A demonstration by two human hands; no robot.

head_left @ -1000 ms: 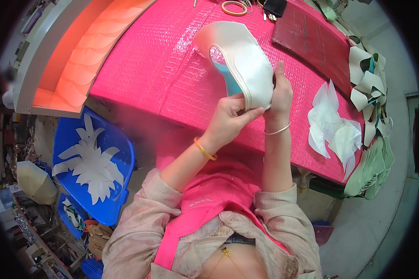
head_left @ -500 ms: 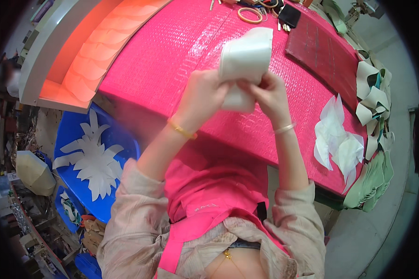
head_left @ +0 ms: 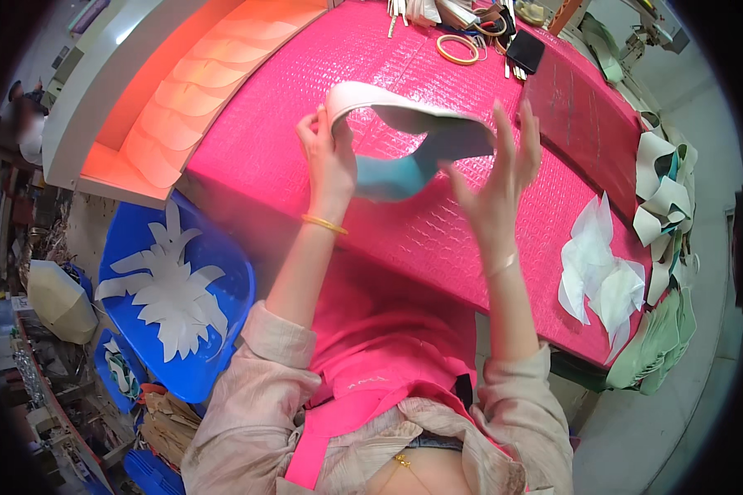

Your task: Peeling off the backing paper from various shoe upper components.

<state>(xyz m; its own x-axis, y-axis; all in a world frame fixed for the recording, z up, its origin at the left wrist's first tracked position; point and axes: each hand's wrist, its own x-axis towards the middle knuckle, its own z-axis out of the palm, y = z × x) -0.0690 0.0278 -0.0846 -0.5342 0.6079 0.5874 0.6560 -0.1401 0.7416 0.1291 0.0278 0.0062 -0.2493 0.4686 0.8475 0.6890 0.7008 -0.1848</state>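
A shoe upper [head_left: 388, 180], white outside with a grey and teal inner side, hangs over the table as an opened curved band. My left hand [head_left: 328, 153] grips its left end, the thumb inside and the fingers outside. Beside its right end my right hand [head_left: 499, 186] is spread, fingers apart and pointing up; whether a fingertip touches the edge I cannot tell. Beneath both hands lies the pink textured table cover [head_left: 264, 140].
At left stand an orange-lit heater box [head_left: 107, 157] with curved pieces and a blue chair [head_left: 231, 272] bearing white cut pieces. Right are a dark red board [head_left: 578, 124], white thin sheets [head_left: 603, 272] and stacked green pieces [head_left: 656, 346]. Tape rolls [head_left: 457, 49] lie at the back.
The upper was folded between both hands; now it is opened out into a curved band, its teal side showing. My right hand has let go and spread; my left has shifted left.
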